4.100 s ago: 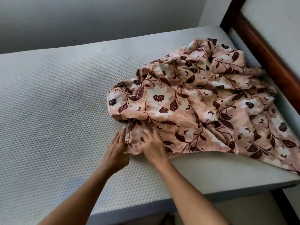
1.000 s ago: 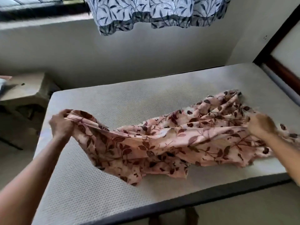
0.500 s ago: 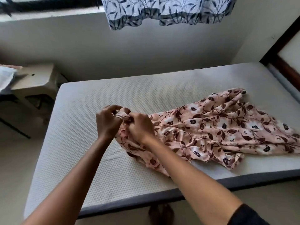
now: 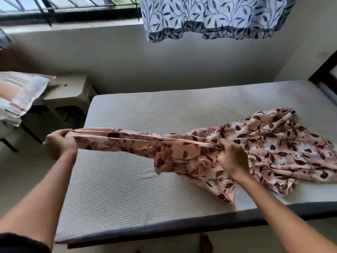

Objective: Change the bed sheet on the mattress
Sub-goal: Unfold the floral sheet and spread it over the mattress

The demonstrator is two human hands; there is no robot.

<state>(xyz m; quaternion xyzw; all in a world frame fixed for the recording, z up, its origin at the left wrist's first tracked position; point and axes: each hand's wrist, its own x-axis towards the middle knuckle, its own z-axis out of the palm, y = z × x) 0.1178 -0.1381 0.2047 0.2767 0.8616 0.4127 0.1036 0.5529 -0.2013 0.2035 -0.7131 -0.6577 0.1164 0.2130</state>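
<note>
Gripping bed sheet [image 4: 138, 143], hands [image 4: 60, 141] [image 4: 232, 157] apart

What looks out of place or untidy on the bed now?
The floral sheet is not spread: most lies bunched on the right half of the bare mattress, while the left hand and right hand hold one edge taut. Nothing looks torn or spilled.

Left hand [image 4: 60, 145], right hand [image 4: 232, 157] gripping sheet [image 4: 182, 154], arms outstretched.

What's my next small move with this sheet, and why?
Probably slide the right hand rightward along the hem: it and the left hand hold one edge of the floral sheet taut, while the rest lies bunched on the right of the mattress.
</note>
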